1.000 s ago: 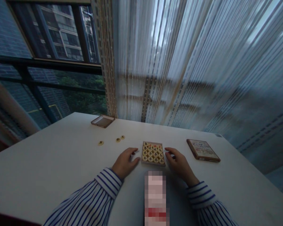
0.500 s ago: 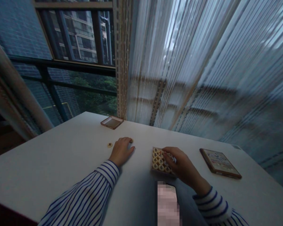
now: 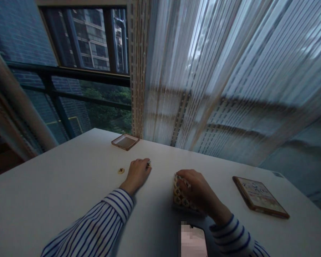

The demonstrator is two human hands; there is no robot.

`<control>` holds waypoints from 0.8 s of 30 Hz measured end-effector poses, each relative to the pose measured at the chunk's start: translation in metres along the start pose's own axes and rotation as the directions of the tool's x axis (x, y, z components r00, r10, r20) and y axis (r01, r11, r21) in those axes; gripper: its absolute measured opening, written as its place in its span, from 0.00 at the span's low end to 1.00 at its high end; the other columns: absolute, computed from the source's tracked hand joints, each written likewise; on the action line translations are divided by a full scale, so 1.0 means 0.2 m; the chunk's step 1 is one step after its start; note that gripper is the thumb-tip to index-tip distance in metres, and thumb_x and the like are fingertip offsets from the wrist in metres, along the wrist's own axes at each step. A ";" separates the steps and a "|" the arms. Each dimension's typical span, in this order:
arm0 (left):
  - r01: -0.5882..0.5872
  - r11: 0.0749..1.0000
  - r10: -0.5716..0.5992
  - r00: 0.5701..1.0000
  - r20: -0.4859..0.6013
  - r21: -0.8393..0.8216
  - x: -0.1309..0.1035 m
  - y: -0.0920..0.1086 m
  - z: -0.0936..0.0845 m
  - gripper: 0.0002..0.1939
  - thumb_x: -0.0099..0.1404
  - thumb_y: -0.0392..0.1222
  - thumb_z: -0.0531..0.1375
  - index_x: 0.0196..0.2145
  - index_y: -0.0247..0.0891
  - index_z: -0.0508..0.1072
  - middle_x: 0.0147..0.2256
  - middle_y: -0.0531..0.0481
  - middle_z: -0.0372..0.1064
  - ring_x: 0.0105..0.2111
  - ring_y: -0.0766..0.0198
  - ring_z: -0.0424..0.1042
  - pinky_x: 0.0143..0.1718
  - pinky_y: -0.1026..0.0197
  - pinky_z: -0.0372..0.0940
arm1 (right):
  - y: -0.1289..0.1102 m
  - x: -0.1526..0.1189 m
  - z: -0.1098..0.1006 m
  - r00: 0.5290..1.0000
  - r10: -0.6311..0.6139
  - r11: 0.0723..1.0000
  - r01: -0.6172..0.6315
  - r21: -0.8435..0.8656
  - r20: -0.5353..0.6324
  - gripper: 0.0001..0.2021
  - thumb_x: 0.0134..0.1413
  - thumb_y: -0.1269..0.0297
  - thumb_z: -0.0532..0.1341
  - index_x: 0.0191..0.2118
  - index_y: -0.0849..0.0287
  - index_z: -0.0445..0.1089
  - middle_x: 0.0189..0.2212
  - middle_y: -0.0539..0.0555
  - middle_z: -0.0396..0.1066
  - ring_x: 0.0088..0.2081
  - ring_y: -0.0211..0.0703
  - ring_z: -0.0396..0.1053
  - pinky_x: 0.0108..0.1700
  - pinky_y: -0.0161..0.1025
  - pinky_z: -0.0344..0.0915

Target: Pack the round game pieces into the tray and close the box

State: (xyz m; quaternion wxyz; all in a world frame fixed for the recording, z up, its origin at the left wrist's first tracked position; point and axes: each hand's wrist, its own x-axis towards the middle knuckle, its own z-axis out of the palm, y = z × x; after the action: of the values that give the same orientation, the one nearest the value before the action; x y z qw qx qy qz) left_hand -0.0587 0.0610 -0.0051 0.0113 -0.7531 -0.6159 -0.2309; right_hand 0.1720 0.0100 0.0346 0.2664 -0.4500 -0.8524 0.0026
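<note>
My left hand (image 3: 137,175) rests on the white table, its fingers closed on a round wooden xiangqi piece (image 3: 149,164) that pokes out at the fingertips. To the left of that hand lies another xiangqi piece (image 3: 121,171), flat and marked in dark ink. My right hand (image 3: 196,187) reaches over a clear box (image 3: 186,207) packed with rows of xiangqi pieces (image 3: 177,192). Its bent fingers come down at the box's far left corner and cover much of the contents. Whatever sits between these fingertips is hidden.
A shallow brown-rimmed tray or lid (image 3: 125,141) lies at the table's far edge. On the right is a flat brown-edged case (image 3: 260,196) with a printed top. A phone (image 3: 194,239), blurred out, lies close to me. Sheer curtains (image 3: 203,89) hang behind the table (image 3: 56,171).
My right hand has moved left over the box, to its far left corner, and hides more pieces. My left hand shows more of the piece at its fingertips. The view has shifted slightly.
</note>
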 end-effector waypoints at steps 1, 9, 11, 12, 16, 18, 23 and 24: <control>-0.009 1.000 0.009 1.000 -0.006 -0.002 0.00 0.00 0.00 0.16 0.60 0.38 0.53 0.45 0.36 0.69 0.38 0.40 0.73 0.42 0.51 0.70 0.43 0.51 0.60 | 0.01 0.00 0.00 1.000 -0.001 1.000 0.001 -0.003 -0.007 0.11 0.53 0.69 0.54 0.41 0.58 0.69 0.38 0.57 0.73 0.41 0.46 0.69 0.43 0.45 0.64; -0.217 0.953 0.168 0.960 -0.225 -0.211 -0.03 0.05 -0.02 0.15 0.61 0.39 0.54 0.46 0.35 0.67 0.40 0.42 0.71 0.41 0.56 0.69 0.46 0.52 0.61 | 0.05 -0.01 -0.05 1.000 0.012 1.000 -0.012 -0.024 -0.025 0.10 0.53 0.68 0.55 0.41 0.59 0.69 0.39 0.58 0.73 0.42 0.48 0.69 0.43 0.46 0.64; -0.213 0.917 0.127 0.957 -0.261 -0.336 -0.05 0.07 -0.01 0.16 0.61 0.40 0.54 0.47 0.35 0.66 0.40 0.43 0.70 0.40 0.59 0.69 0.44 0.55 0.64 | 0.05 -0.01 -0.06 0.999 0.019 0.999 -0.020 -0.034 -0.029 0.10 0.53 0.68 0.56 0.41 0.59 0.69 0.39 0.58 0.73 0.42 0.49 0.69 0.43 0.47 0.64; -0.199 0.894 0.090 0.958 -0.274 -0.402 -0.06 0.08 -0.01 0.17 0.61 0.40 0.55 0.47 0.35 0.65 0.41 0.43 0.69 0.39 0.60 0.70 0.43 0.56 0.65 | 0.05 -0.01 -0.06 0.999 0.020 0.999 -0.021 -0.039 -0.031 0.10 0.53 0.68 0.56 0.41 0.59 0.69 0.39 0.58 0.73 0.42 0.49 0.69 0.43 0.47 0.64; -0.106 0.745 -0.074 0.968 -0.240 -0.658 -0.08 0.13 0.00 0.17 0.57 0.40 0.58 0.45 0.35 0.67 0.39 0.45 0.68 0.35 0.64 0.70 0.41 0.57 0.67 | 0.05 -0.01 -0.07 1.000 0.004 0.999 -0.005 -0.047 -0.031 0.10 0.53 0.69 0.56 0.41 0.60 0.69 0.39 0.58 0.73 0.41 0.49 0.69 0.43 0.47 0.63; -0.045 0.646 -0.136 0.975 -0.173 -0.762 -0.09 0.17 0.00 0.16 0.55 0.41 0.59 0.43 0.35 0.69 0.38 0.47 0.68 0.34 0.65 0.71 0.42 0.57 0.67 | 0.04 -0.01 -0.07 0.999 -0.008 0.999 0.006 -0.051 -0.032 0.10 0.53 0.69 0.55 0.41 0.59 0.69 0.39 0.58 0.73 0.41 0.48 0.69 0.43 0.47 0.63; 0.075 0.428 -0.168 0.986 0.002 -0.901 -0.14 0.27 -0.04 0.17 0.52 0.42 0.62 0.40 0.35 0.70 0.36 0.48 0.71 0.35 0.64 0.72 0.42 0.58 0.67 | 0.01 -0.01 -0.09 0.999 -0.022 0.999 0.021 -0.029 -0.028 0.09 0.54 0.69 0.55 0.40 0.59 0.70 0.38 0.57 0.74 0.41 0.47 0.69 0.43 0.46 0.63; 0.094 0.385 -0.166 0.986 0.031 -0.918 -0.15 0.29 -0.05 0.17 0.51 0.42 0.63 0.40 0.35 0.70 0.35 0.48 0.72 0.35 0.63 0.72 0.41 0.58 0.68 | 0.01 -0.01 -0.10 0.999 -0.031 0.999 0.031 -0.013 -0.029 0.09 0.54 0.69 0.55 0.40 0.59 0.70 0.38 0.57 0.74 0.41 0.47 0.69 0.43 0.45 0.63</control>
State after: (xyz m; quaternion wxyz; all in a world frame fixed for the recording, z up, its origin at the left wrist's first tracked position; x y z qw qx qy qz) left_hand -0.0108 0.0172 0.0086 -0.4017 -0.5767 -0.4439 -0.5559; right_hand 0.1834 0.0054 0.0499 0.2760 -0.4384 -0.8553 -0.0137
